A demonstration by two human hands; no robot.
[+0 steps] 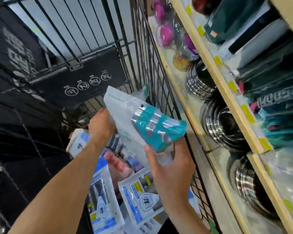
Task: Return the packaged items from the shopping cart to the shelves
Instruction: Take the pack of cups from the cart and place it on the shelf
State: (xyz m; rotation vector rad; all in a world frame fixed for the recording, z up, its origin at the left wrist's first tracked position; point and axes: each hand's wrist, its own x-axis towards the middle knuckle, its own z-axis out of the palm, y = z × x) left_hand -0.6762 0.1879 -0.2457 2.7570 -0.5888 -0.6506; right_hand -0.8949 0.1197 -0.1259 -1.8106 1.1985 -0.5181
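Observation:
A clear plastic package with a teal and silver item inside (152, 125) is held above the black wire shopping cart (95, 24). My left hand (101, 127) grips its left edge from behind. My right hand (169, 164) holds its lower end, thumb on the front. Several white and blue packaged items (139, 195) lie in the cart below my hands, with another white packet (79, 142) to the left. The shelves (215, 68) with pale wooden edges stand just right of the cart.
On the shelves sit stacked shiny black and silver bowls (222, 127), pink-lidded clear containers (166, 32), dark boxes (240, 19) and yellow price tags (247, 114). The cart's folded child-seat panel with white warning icons (88, 83) is at the far end.

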